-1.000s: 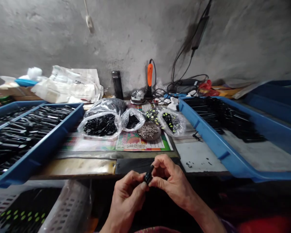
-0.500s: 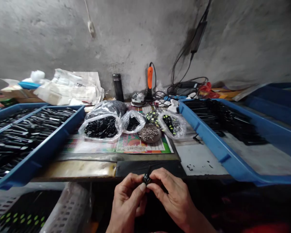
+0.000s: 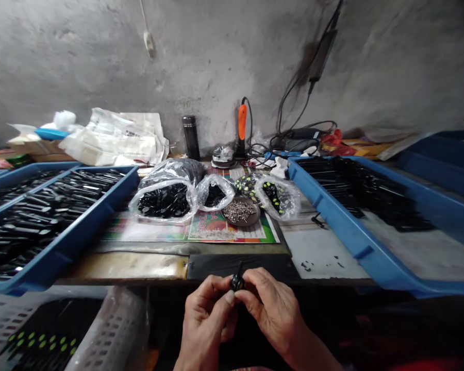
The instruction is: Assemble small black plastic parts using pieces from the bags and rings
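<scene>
One small black part (image 3: 237, 283), pinched between left hand (image 3: 205, 313) and right hand (image 3: 275, 309)
It is near the bench (image 3: 154, 248) edge; the step looks like close finger work, the next move calling for a steady grip.

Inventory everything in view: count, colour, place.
Small part: one, black, between hands
Trays: several, blue, both sides
Long pieces: many, black, in trays
Open bags: three, clear, mid table
Dish: one, brownish, mid table
Metal pieces: many, silvery, in dish
Flask: one, black, by wall
Tool: one, orange handle, by wall
Cord box: one, black, on wall
Wrappings: several, whitish, back left
Basket: one, white, lower left
Other clutter: uncounted, mixed, along wall
Left hand: one, lower centre
Right hand: one, lower centre
</scene>
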